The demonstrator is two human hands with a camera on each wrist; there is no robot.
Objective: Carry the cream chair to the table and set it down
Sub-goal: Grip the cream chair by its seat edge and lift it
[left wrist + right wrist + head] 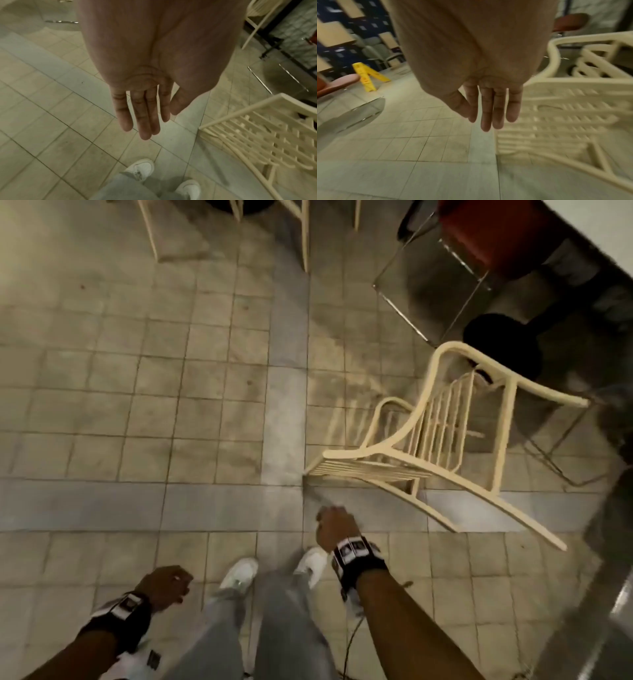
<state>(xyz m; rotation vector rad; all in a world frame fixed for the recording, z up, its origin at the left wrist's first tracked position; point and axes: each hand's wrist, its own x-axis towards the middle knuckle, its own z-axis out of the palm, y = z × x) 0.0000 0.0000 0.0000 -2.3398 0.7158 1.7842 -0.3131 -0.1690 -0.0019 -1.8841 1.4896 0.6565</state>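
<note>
The cream slatted chair (428, 440) stands on the tiled floor at the right, its back toward a glass-topped table (404, 306) with a black round base (503, 347). No hand touches it. My right hand (332, 525) hangs just in front of the seat's front corner; the right wrist view shows this hand (489, 115) with straight fingers and the chair (565, 108) beside them. My left hand (168, 583) hangs at the lower left, empty. In the left wrist view this hand (145, 121) has its fingers extended, with the chair (257, 135) off to the right.
A red-seated chair (489, 234) stands beyond the table. Legs of another cream chair (305, 234) show at the top. A yellow floor sign (366, 75) stands far off. My white shoes (239, 573) are on open tiles, and a shiny surface (599, 594) fills the lower right.
</note>
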